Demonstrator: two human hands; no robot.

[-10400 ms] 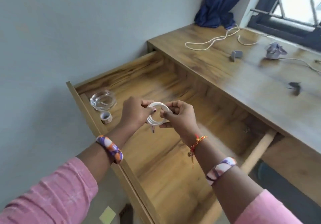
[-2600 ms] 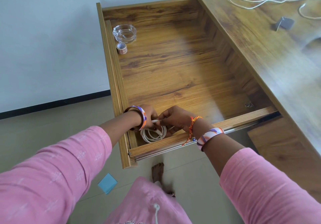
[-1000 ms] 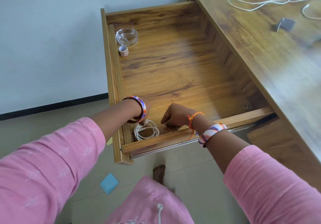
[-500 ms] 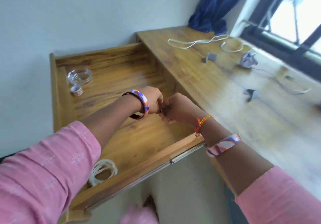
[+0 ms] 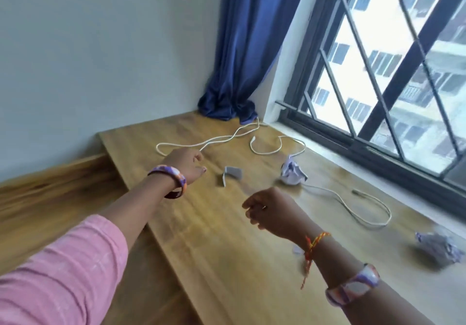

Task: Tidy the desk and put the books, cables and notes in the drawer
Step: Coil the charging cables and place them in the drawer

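My left hand (image 5: 186,164) hangs over the wooden desk (image 5: 216,249) with loosely curled fingers, holding nothing, close to the near loop of a long white cable (image 5: 209,141). My right hand (image 5: 269,211) hovers lower over the desk's middle, fingers loosely curled and empty. A folded grey note (image 5: 232,173) lies just right of my left hand. A crumpled pale paper (image 5: 292,172) sits beyond it. A second white cable (image 5: 274,145) curls near the window, and a third (image 5: 365,211) loops at right. The open drawer (image 5: 50,188) shows at left.
Another crumpled paper (image 5: 441,246) lies at the desk's right edge of view. A blue curtain (image 5: 242,60) hangs into the back corner, and a barred window (image 5: 390,72) runs along the desk's far side. A grey wall stands at left.
Both hands have left the drawer and moved out over the desk, apart from each other. The coiled white cable stayed in the drawer and is out of view now.
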